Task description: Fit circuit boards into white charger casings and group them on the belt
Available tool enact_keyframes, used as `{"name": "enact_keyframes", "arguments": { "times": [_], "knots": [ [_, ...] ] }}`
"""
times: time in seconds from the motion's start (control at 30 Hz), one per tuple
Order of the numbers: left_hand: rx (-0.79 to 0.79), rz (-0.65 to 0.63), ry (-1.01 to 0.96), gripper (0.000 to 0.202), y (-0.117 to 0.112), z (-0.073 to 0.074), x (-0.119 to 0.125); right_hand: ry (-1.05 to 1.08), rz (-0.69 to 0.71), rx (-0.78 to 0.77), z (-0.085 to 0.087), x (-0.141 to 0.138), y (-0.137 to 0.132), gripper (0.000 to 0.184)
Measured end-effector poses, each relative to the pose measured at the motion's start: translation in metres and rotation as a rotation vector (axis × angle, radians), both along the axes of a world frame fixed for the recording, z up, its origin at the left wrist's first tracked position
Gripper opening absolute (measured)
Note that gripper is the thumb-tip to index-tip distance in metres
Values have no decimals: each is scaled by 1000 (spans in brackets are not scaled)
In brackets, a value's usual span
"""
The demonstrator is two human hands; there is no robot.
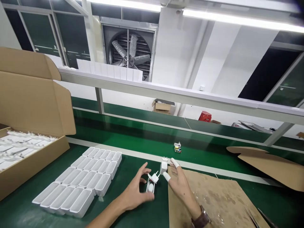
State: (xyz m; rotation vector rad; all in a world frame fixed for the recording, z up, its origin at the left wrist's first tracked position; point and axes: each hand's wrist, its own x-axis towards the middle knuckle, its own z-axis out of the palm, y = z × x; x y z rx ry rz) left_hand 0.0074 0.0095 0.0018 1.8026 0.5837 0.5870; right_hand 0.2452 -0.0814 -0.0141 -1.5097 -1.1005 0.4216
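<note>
Two white plug pieces lie at the near edge of the green tabletop (133,139), between the hands. One white plug housing (151,185), lying flat with its prongs up toward 1 o'clock, sits under the fingertips of the left hand (135,191); that hand is half open, fingers curled around the piece and touching it, not closed on it. A second white plug housing (163,165) stands upright, prongs at 12 o'clock, just beyond the first. The right hand (179,182) is at its 4 o'clock, with two fingers extended on either side of it; both fingertips wear white finger cots. Whether they press the housing or only flank it cannot be told. A brown watch strap (201,218) is on the right wrist.

At 9 o'clock from the left hand lies a block of open white casings (80,182) in four rows; the full count is uncertain, roughly five or six per row. Further toward 9 o'clock stands one open cardboard box (28,104) filled with white parts, too blurred to count.

The right forearm rests on one brown cardboard sheet (213,196). A second cardboard piece (268,164) lies at 2 o'clock. One small circuit board (177,147) sits on the belt at 12 o'clock, apart from the hands. One large wall fan (129,52) is in the background.

No legible writing or brand is visible.
</note>
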Motion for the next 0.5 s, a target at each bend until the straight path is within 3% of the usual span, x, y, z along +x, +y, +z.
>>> {"name": "enact_keyframes", "arguments": {
  "times": [0.07,0.13,0.23,0.4,0.5],
  "knots": [
    [27,-74,112,144,0,1,0,47,29,1,2,15,18,91],
    [52,-48,192,138,2,2,4,85,84,3,5,23,34,88],
    [72,24,163,122,12,4,19,145,143,14,11,27,51,69],
    [-77,-32,18,144,33,0,52,243,155,31,18,21,59,63],
    [-111,-86,-41,143,40,-5,67,327,142,-21,20,19,62,65]
  ]
}}
